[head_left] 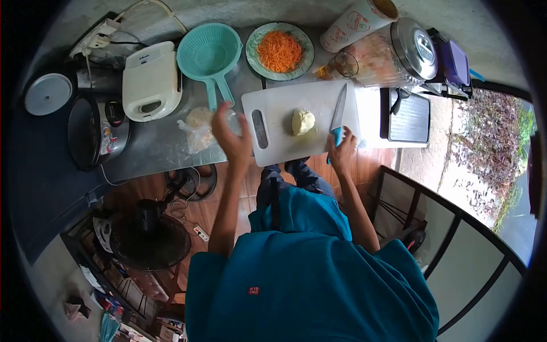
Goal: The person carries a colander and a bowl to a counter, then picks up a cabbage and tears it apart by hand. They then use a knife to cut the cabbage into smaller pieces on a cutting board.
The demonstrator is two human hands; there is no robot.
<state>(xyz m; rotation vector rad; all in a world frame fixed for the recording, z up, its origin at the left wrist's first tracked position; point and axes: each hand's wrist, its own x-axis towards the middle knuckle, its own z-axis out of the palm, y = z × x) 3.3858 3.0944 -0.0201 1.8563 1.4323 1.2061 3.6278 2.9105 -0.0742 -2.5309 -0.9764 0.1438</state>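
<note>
On the white cutting board [285,100] lies a pale yellow-green lump [303,122], perhaps a piece of cabbage; its kind is not certain. A knife [340,108] rests along the board's right side, blade pointing away from me. My right hand [342,151] is closed around its blue handle at the board's near right edge. Left of the board, my left hand [232,135] is raised with its fingers apart and nothing in it. A clear plastic bag [198,128] with pale contents lies just beside that hand.
Behind the board stands a plate [250,54] of shredded carrot [279,51]. A turquoise colander [209,50], a white sandwich maker [149,80] and a pot [94,134] line the left. A glass [346,65], a large jar [379,57] and a dark-framed tray [409,119] stand right.
</note>
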